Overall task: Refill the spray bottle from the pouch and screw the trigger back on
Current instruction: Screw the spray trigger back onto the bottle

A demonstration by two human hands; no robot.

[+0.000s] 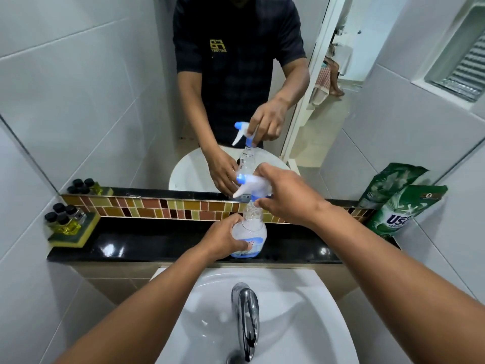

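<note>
A clear spray bottle [250,236] with a blue and white label stands upright on the black ledge [147,244] behind the sink. My left hand [225,239] is wrapped around its lower body. My right hand [286,197] grips the white and blue trigger head [250,183] right above the bottle's neck; the blue collar sits at the neck's top, partly hidden by my fingers. A green refill pouch [401,211] leans against the wall at the ledge's right end, apart from both hands.
A white sink [301,311] with a chrome tap [245,311] lies below the ledge. Small black-capped bottles of yellow liquid [64,216] sit on a sponge at the ledge's left end. A mirror [131,88] above the tiled strip reflects a person and the bottle.
</note>
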